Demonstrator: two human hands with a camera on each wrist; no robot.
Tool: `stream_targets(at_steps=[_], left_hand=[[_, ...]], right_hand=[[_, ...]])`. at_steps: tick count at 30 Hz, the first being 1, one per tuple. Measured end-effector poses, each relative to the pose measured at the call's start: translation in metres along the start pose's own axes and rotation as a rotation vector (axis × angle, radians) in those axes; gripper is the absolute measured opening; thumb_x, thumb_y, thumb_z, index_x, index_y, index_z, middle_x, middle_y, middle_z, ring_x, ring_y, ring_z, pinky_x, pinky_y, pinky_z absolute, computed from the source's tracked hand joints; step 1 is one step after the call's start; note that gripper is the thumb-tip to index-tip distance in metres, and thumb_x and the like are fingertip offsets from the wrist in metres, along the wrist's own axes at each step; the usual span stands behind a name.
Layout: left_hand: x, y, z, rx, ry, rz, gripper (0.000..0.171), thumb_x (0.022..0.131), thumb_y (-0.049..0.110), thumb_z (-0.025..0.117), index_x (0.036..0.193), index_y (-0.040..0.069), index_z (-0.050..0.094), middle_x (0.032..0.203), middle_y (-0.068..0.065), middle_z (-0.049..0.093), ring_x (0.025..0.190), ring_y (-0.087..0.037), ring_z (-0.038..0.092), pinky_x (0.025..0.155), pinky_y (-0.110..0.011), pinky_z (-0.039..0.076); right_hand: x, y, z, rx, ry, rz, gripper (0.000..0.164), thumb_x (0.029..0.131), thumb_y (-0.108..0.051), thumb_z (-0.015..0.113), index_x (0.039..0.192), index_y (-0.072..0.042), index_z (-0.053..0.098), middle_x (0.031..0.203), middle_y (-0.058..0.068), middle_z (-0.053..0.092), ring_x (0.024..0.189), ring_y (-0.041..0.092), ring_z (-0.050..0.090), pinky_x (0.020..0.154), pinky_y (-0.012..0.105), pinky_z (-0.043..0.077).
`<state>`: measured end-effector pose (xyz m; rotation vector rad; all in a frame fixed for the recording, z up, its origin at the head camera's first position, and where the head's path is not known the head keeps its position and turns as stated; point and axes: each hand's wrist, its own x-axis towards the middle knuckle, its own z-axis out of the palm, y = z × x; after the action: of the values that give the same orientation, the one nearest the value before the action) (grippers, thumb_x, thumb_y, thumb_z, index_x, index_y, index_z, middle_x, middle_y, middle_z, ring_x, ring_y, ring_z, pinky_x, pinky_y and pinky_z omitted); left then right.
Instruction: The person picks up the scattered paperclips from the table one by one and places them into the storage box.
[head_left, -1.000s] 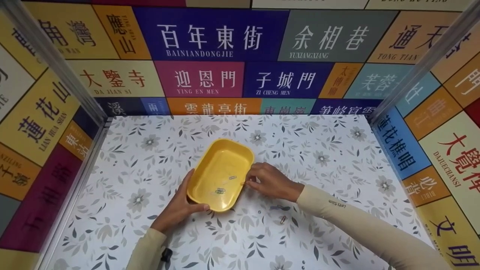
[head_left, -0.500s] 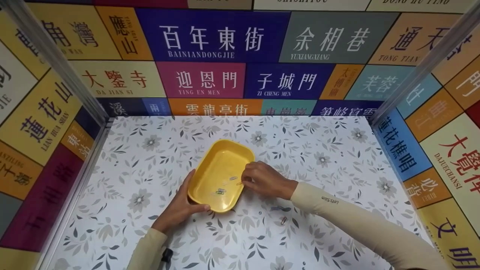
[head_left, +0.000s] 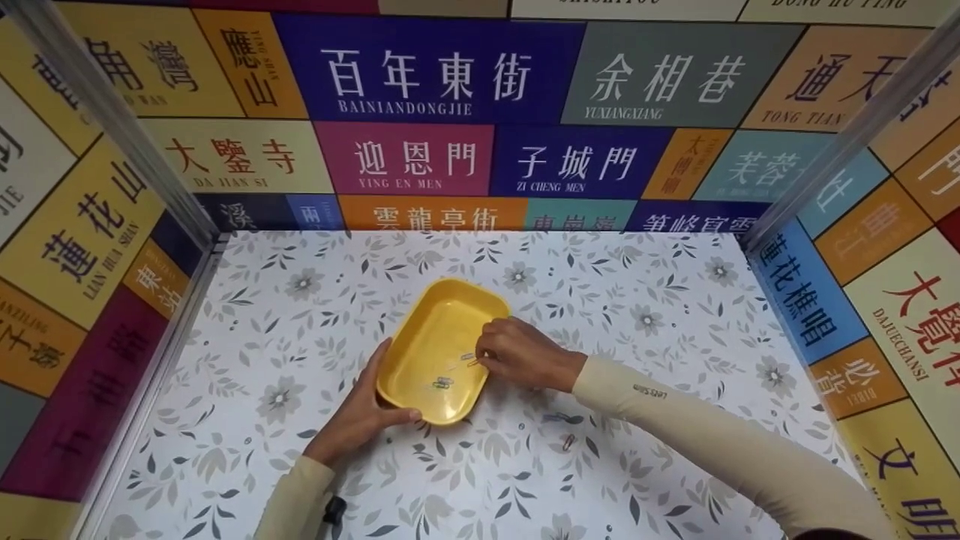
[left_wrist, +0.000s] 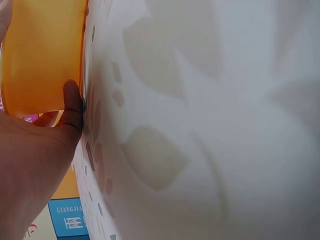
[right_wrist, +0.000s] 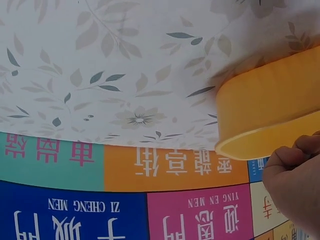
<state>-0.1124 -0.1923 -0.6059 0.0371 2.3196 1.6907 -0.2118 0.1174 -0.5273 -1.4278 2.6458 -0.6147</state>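
Observation:
A yellow plastic tray point(head_left: 442, 322) sits on the table in the head view, with several small paper clips point(head_left: 442, 383) on its floor. My left hand point(head_left: 358, 411) grips its near left corner, thumb along the near rim; the left wrist view shows this hand point(left_wrist: 35, 160) against the tray's outer wall. Over the right rim my right hand point(head_left: 526, 354) pinches an orange-red paper clip point(head_left: 473, 363), its tip above the tray floor. In the right wrist view the right hand point(right_wrist: 297, 185) is at the tray's rim, and the clip is hidden.
On the table right of the tray lies a reddish paper clip point(head_left: 568, 442). Just above it is a small blue-grey item point(head_left: 559, 417) among the printed leaves. Panels with printed characters point(head_left: 420, 67) stand behind and on both sides of the floral tabletop point(head_left: 300, 345).
My right hand has moved left over the tray's right rim, bringing the orange-red paper clip in over the tray. The left hand and the tray have stayed in place.

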Motion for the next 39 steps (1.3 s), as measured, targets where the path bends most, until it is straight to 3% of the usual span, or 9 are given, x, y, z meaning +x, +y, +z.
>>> stream_targets(at_steps=[16, 29, 39], left_hand=[[-0.002, -0.003, -0.004, -0.018, 0.002, 0.019, 0.135, 0.081, 0.032, 0.099, 0.179, 0.03, 0.007, 0.185, -0.008, 0.014, 0.168, -0.035, 0.016, 0.136, -0.058, 0.007], [-0.002, -0.002, -0.003, -0.024, -0.007, 0.042, 0.132, 0.082, 0.032, 0.099, 0.179, 0.029, 0.009, 0.185, -0.006, 0.015, 0.168, -0.034, 0.016, 0.135, -0.058, 0.005], [-0.001, -0.001, -0.001, 0.003, -0.005, 0.011, 0.133, 0.08, 0.036, 0.099, 0.178, 0.037, 0.009, 0.185, -0.004, 0.013, 0.169, -0.034, 0.015, 0.135, -0.061, 0.004]], right_hand=[[0.03, -0.003, 0.015, -0.123, -0.039, -0.101, 0.008, 0.097, -0.008, 0.076, 0.092, -0.009, 0.082, 0.087, 0.004, 0.072, 0.084, 0.024, 0.069, 0.076, 0.04, 0.052], [0.046, -0.005, 0.024, -0.053, -0.109, -0.068, 0.009, 0.099, -0.009, 0.074, 0.097, -0.009, 0.084, 0.089, 0.005, 0.074, 0.085, 0.024, 0.069, 0.082, 0.041, 0.054], [0.053, -0.007, 0.032, -0.112, -0.127, -0.08, 0.012, 0.098, -0.009, 0.072, 0.092, -0.009, 0.082, 0.084, 0.004, 0.07, 0.079, 0.024, 0.066, 0.074, 0.039, 0.051]])
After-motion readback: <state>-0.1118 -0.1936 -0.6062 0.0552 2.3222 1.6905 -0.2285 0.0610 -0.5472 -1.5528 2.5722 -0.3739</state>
